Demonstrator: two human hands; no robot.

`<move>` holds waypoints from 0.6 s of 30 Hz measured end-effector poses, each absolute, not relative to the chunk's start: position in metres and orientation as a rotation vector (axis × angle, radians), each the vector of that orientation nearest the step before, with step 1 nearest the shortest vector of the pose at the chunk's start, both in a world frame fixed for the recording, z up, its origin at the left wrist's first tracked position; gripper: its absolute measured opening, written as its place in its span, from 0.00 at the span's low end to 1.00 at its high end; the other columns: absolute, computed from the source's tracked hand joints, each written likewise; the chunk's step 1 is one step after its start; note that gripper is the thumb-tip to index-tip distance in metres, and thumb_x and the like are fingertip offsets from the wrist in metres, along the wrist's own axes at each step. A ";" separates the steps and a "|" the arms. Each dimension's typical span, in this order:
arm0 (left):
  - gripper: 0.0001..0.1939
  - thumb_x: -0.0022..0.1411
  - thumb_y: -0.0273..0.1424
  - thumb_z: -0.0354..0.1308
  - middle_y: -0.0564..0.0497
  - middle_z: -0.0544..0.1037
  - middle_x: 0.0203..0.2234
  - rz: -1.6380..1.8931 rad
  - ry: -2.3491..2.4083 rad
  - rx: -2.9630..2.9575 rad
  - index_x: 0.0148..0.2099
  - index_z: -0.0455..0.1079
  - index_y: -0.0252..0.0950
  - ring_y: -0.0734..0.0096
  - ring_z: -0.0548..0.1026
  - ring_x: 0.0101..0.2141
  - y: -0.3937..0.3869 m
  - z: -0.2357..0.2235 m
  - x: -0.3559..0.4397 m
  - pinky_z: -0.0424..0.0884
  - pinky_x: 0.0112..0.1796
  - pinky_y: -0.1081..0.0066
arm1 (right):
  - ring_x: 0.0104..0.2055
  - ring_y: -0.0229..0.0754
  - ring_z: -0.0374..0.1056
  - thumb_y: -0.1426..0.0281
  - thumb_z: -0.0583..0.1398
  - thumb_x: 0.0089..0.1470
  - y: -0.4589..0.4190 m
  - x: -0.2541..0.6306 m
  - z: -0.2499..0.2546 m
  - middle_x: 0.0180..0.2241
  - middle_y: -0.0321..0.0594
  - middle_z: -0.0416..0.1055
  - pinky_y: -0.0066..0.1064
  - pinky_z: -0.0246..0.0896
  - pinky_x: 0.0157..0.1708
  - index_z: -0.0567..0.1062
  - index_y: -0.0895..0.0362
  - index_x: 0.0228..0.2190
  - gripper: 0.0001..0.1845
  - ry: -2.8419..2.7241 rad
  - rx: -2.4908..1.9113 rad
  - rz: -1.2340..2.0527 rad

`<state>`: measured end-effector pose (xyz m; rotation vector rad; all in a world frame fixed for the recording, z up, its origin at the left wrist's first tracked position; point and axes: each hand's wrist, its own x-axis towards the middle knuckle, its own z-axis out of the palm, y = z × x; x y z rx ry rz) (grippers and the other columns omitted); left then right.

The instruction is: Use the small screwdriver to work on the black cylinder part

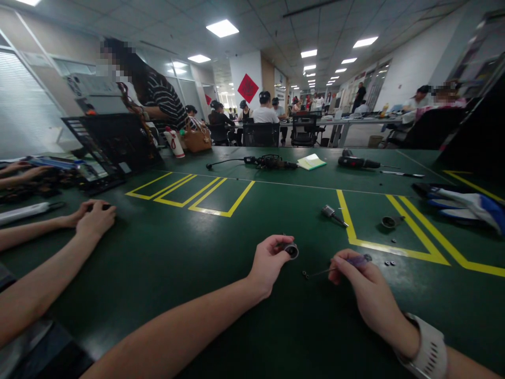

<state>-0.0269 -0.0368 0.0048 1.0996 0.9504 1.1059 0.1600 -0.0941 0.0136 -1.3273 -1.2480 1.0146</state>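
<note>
My left hand is closed around a small round grey metal housing, its hollow end facing me. Opposite it, my right hand grips a screwdriver by its purplish see-through handle. The thin shaft points left, and a tiny ring shows at its tip; whether it hangs there or lies on the table I cannot tell. Beyond my hands lies a metal cylinder with a shaft. A cup-shaped metal part lies farther right, with small rings nearer to me.
Yellow tape marks the green table. At the back are a black cabled device, a notepad and a power drill. Gloves lie right. A co-worker's hands are at left.
</note>
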 end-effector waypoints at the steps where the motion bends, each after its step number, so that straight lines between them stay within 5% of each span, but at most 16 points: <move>1: 0.12 0.50 0.18 0.60 0.48 0.75 0.43 1.103 0.952 1.097 0.38 0.72 0.35 0.67 0.73 0.43 -0.037 0.005 -0.027 0.67 0.49 0.60 | 0.26 0.43 0.67 0.57 0.56 0.53 -0.094 0.160 0.014 0.23 0.37 0.70 0.35 0.62 0.27 0.71 0.56 0.26 0.15 -1.258 -1.343 1.011; 11: 0.13 0.50 0.18 0.59 0.48 0.74 0.44 1.084 0.944 1.102 0.39 0.73 0.35 0.66 0.72 0.44 -0.039 0.008 -0.027 0.66 0.50 0.59 | 0.26 0.44 0.68 0.58 0.52 0.56 -0.100 0.155 0.024 0.22 0.37 0.70 0.35 0.60 0.28 0.70 0.54 0.24 0.17 -1.648 -1.458 0.736; 18: 0.14 0.50 0.17 0.58 0.47 0.74 0.45 1.065 0.974 1.092 0.39 0.73 0.35 0.65 0.72 0.45 -0.040 0.009 -0.026 0.66 0.49 0.60 | 0.23 0.44 0.70 0.58 0.53 0.55 -0.083 0.160 0.018 0.21 0.39 0.73 0.34 0.65 0.24 0.70 0.57 0.27 0.16 -1.443 -1.500 0.867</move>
